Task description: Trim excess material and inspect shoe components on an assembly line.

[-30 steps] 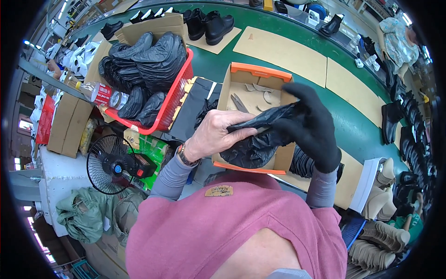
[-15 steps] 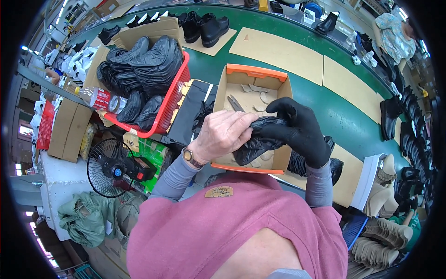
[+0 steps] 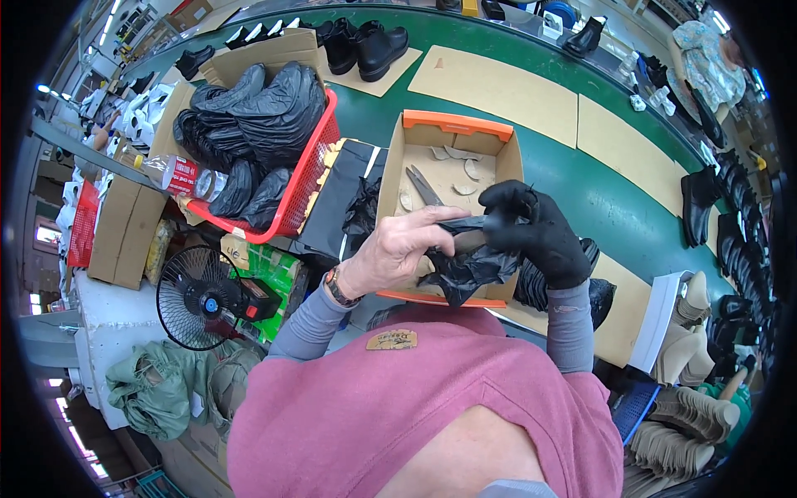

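My bare left hand [image 3: 388, 247], with a watch at the wrist, pinches the near side of a crumpled sheet of black plastic film [image 3: 471, 275]. My right hand [image 3: 544, 236], in a black glove, grips the film from the other side with bent fingers. Between both hands a greyish-brown piece shows through the opened film; its full shape is hidden. Beneath them stands an open cardboard box with an orange rim [image 3: 457, 124]. Inside it lie scissors [image 3: 424, 184] and several thin, pale curved scraps [image 3: 465, 189].
Left of the box stands a red basket [image 3: 309, 158] of black-wrapped, sole-shaped pieces, with a plastic bottle [image 3: 178, 174] on its edge. A small black fan [image 3: 198, 297] is nearer me. Black boots [image 3: 382, 54] sit beyond on cardboard; stacked beige pieces [image 3: 685, 415] stand at right.
The black film has spread open and hangs lower between my hands, exposing the greyish-brown piece. My left fingers have straightened a little, and my right hand has shifted slightly.
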A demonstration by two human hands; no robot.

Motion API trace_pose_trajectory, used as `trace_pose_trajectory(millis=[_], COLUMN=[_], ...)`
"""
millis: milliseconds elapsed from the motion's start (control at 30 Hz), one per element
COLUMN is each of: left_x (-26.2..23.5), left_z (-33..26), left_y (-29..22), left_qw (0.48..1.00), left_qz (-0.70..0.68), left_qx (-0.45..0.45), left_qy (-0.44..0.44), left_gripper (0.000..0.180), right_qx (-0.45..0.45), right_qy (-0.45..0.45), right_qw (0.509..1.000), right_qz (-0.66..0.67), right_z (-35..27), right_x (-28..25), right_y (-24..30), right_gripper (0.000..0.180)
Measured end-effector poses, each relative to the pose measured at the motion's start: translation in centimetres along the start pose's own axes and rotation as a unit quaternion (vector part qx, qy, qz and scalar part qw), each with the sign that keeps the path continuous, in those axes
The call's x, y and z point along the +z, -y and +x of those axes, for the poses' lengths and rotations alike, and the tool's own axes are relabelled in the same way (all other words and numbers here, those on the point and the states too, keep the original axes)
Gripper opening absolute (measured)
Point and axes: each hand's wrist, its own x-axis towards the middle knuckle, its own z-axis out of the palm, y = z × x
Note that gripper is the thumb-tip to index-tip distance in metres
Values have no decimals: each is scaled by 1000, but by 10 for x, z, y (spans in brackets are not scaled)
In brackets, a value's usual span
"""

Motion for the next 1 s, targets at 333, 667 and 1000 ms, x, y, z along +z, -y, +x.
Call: trace_pose_trajectory(millis=[333, 667, 1000], left_x=[7, 4, -8], left_z=[-1, 10, 13], left_y=[-7, -12, -13], left_qw=[985, 979, 959], left_qz=[-67, 192, 268], left_qx=[-151, 44, 82], left_qy=[53, 51, 38], left_gripper=[50, 71, 67], right_qx=[-24, -34, -68], right_qy=[-46, -124, -107], right_qw=[995, 991, 992], right_qz=[82, 26, -3], right_z=[-2, -2, 8], right_x=[1, 2, 12], right_y=[-11, -8, -24], right_gripper=[54, 38, 30])
